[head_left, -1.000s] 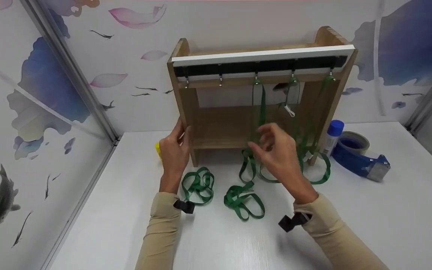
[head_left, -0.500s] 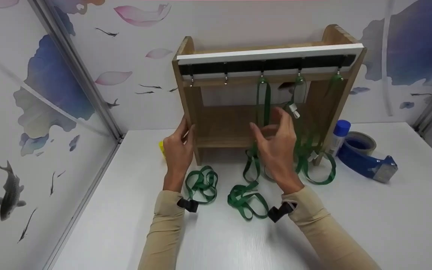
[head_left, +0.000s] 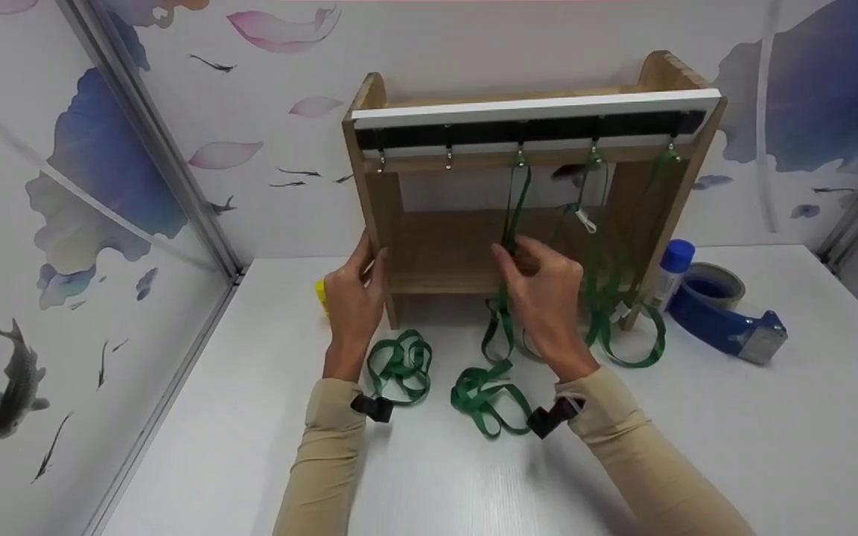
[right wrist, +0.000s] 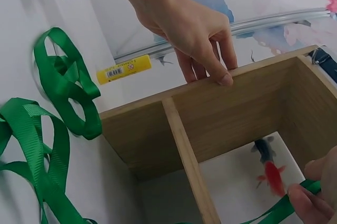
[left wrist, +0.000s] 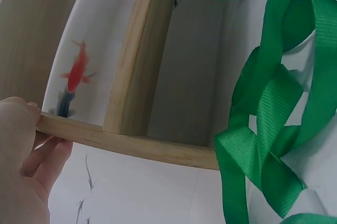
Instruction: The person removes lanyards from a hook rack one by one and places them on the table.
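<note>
My left hand (head_left: 351,298) grips the left side panel of a small wooden shelf (head_left: 436,238); in the left wrist view, thumb and fingers (left wrist: 50,163) lie on opposite faces of its edge. My right hand (head_left: 548,298) pinches a green ribbon (head_left: 518,205) that hangs from the middle hook (head_left: 520,158), inside the shelf's front opening. At the right wrist view's lower right edge, the same ribbon (right wrist: 281,211) runs between the right fingertips. Two loose bundles of green ribbon, a left one (head_left: 401,366) and a right one (head_left: 490,400), lie on the table before the shelf.
Green ribbon also hangs from the two right hooks (head_left: 669,152); the two left hooks (head_left: 449,158) bear none. Right of the shelf stand a blue-capped glue stick (head_left: 675,268) and a blue tape dispenser (head_left: 727,327). A yellow stick (right wrist: 124,69) lies behind the left panel.
My right hand has moved in on the hanging ribbon, and its spread strands are now drawn together between the fingertips. The left hand keeps its hold on the side panel.
</note>
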`<state>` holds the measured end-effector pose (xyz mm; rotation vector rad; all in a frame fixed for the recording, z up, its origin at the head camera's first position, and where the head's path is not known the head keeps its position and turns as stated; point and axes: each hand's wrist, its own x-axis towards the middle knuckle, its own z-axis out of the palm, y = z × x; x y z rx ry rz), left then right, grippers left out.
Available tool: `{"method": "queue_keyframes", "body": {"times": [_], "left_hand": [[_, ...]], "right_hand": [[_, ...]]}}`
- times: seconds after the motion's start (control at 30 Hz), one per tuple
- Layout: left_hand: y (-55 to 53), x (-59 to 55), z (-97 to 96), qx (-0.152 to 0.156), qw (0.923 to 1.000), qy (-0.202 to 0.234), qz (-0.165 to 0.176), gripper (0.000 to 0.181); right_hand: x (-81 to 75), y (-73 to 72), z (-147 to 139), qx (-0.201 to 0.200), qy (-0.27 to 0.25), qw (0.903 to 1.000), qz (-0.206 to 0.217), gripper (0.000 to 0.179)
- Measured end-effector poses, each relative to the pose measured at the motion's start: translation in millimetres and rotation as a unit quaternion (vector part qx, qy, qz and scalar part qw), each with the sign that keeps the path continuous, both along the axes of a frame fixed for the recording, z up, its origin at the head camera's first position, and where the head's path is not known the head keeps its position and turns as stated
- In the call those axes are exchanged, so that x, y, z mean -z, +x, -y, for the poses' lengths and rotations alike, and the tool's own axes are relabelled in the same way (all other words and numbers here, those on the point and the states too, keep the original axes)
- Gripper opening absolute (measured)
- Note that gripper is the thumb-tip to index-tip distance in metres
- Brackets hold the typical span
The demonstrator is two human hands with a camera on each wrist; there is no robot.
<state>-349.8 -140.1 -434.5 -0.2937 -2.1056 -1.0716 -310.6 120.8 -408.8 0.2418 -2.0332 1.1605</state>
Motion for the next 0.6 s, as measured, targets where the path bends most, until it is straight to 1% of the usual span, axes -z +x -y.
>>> {"method": "queue_keyframes", "body": {"times": [0.23,0.33,0.47,0.6], "left_hand": [[0.9,-1.3,-0.1,0.006,0.9999,0.007,0.009,0.051],[0.4,-1.3,0.0,0.006,0.9999,0.006,0.006,0.051],[-1.0,-0.7,-0.2,-0.002,1.0000,-0.002,-0.003,0.050],[-0.9,0.1,-0.8,-0.007,1.0000,-0.002,-0.003,0.050]], "right_hand": [[-5.4,-5.4,3.1,0.000,-0.009,1.0000,0.001,0.028],[-7.1,-8.6,4.8,0.005,-0.002,1.0000,-0.004,0.025],[-8.7,-11.5,5.1,0.008,0.011,0.9998,-0.017,0.023],[-10.7,-10.9,2.4,0.004,-0.006,0.9996,-0.027,0.019]]}}
